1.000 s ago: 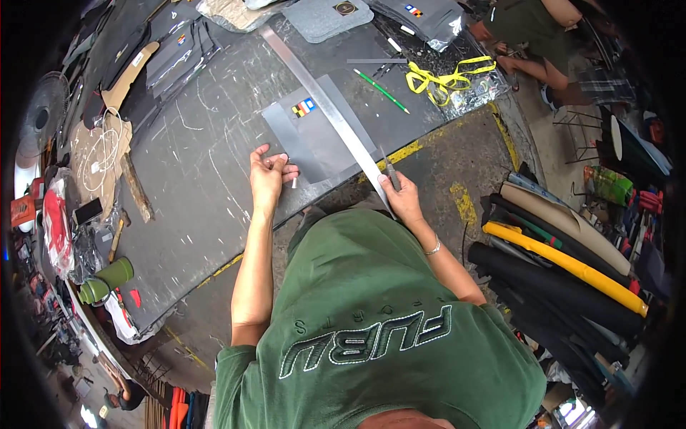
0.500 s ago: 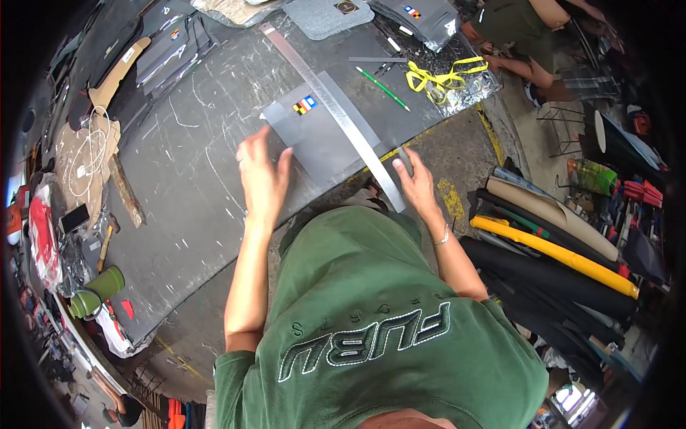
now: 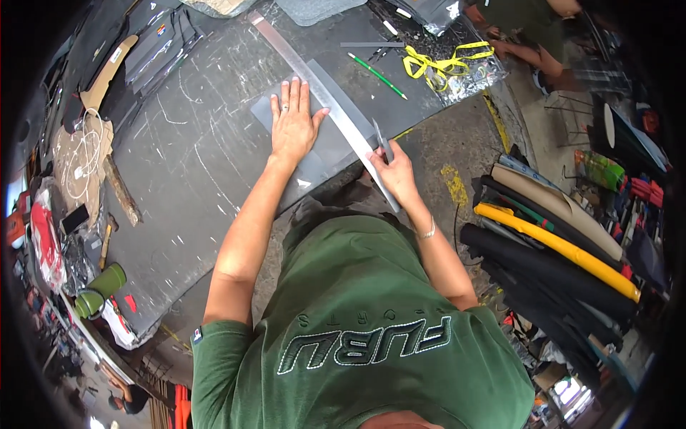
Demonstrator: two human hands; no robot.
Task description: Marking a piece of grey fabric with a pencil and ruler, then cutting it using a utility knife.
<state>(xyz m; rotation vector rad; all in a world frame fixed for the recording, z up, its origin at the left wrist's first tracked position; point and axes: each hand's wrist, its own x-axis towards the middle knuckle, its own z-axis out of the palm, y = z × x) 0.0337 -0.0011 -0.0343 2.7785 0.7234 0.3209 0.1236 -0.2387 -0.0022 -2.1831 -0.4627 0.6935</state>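
Observation:
A dark grey sheet [image 3: 325, 154] lies flat near the table's front edge. Across its right part runs a long steel ruler [image 3: 340, 109], slanting from the back left and jutting past the edge toward me. My left hand [image 3: 294, 127] presses on the sheet with fingers spread, left of the ruler, and hides the sheet's small coloured patch. Closed around a slim grey pointed tool [image 3: 381, 137], my right hand [image 3: 395, 174] is beside the ruler's near end, its thumb at the ruler. I cannot make out the tool's exact kind.
A green pencil [image 3: 376, 75], a yellow tape [image 3: 437, 70] and a clear plastic sheet [image 3: 487, 70] lie at the back right. Dark panels [image 3: 163, 53] and cardboard [image 3: 111, 68] sit back left. Rolls of material [image 3: 557, 250] stand at the right. A person [image 3: 529, 28] works beyond the table.
My left hand has come down flat onto the sheet, covering the patch. The right hand has moved left to the ruler with the grey tool. The view has shifted slightly.

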